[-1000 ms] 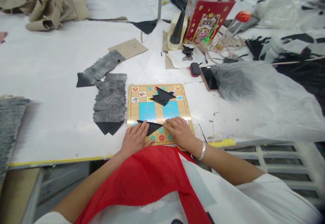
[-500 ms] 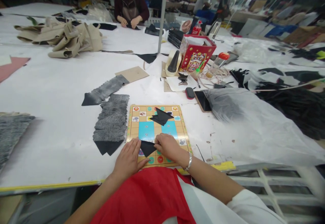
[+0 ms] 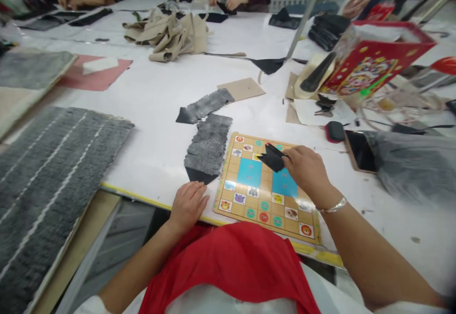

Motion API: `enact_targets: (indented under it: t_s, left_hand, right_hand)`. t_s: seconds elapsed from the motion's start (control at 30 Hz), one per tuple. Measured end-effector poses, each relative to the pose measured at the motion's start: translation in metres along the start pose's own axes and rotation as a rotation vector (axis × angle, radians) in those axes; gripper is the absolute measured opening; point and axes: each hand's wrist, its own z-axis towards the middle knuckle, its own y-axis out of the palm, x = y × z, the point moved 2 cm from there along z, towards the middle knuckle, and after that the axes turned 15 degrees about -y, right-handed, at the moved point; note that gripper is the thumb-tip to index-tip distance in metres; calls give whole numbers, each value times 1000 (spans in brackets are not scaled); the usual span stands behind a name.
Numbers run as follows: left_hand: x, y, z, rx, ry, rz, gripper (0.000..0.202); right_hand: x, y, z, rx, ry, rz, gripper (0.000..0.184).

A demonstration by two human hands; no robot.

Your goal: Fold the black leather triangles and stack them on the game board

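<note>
My right hand (image 3: 306, 174) is over the far right part of a printed wooden game board (image 3: 261, 178), its thumb and fingers pinched on the edge of some black pointed fabric pieces (image 3: 272, 157). How many pieces it grips I cannot tell. My left hand (image 3: 189, 203) lies flat near the table's front edge, left of the board, with nothing in it. Its fingertips are at the black end of an overlapping row of grey pieces (image 3: 209, 145). Behind that row lies a second, shorter grey row (image 3: 206, 105), partly on a tan card (image 3: 242, 89).
At right lie a phone (image 3: 360, 150), a plastic bag (image 3: 413, 162), a small black-and-red case (image 3: 335, 131) and a red box (image 3: 381, 62). Grey striped material (image 3: 60, 162) fills the left. Beige pieces (image 3: 174, 36) are heaped farther back. Two people work across the table.
The view has swung left. My left hand has left the board for its left side. My right hand has moved to the far black pieces; the black triangle formerly between my hands has left that spot.
</note>
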Motion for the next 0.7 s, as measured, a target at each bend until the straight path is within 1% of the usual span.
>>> enact_targets:
  t_s: [0.07,0.13,0.2,0.23,0.3,0.33,0.4,0.5,0.6,0.7]
  left_hand:
    - [-21,-2,1,12,-80,68,23]
    - [-35,1,3,-7,-110,106,19]
    - [-42,4,8,-23,-103,121,15]
    - [-43,6,10,-25,-93,122,15]
    - [-43,5,13,-11,-72,108,14]
    - [-43,4,14,5,-67,86,13]
    - [-42,-1,13,45,-79,17,12]
    - [-40,-7,8,82,-102,-77,11]
    - [-36,-8,3,56,-83,-116,8]
    - [-36,-7,2,45,-102,-139,7]
  right_hand:
    - [-42,7,10,34,-185,123,24]
    - [-94,14,19,17,-371,238,23]
    - [-142,23,28,7,-491,280,20]
    - [-162,27,34,4,-534,284,19]
    - [-191,36,44,-5,-587,266,19]
    - [-199,40,50,-19,-599,251,19]
    - [-208,45,60,-58,-613,222,20]
    - [-208,50,70,-113,-617,212,20]
    - [-203,49,75,-152,-610,222,20]
    - [-204,47,79,-192,-699,214,20]
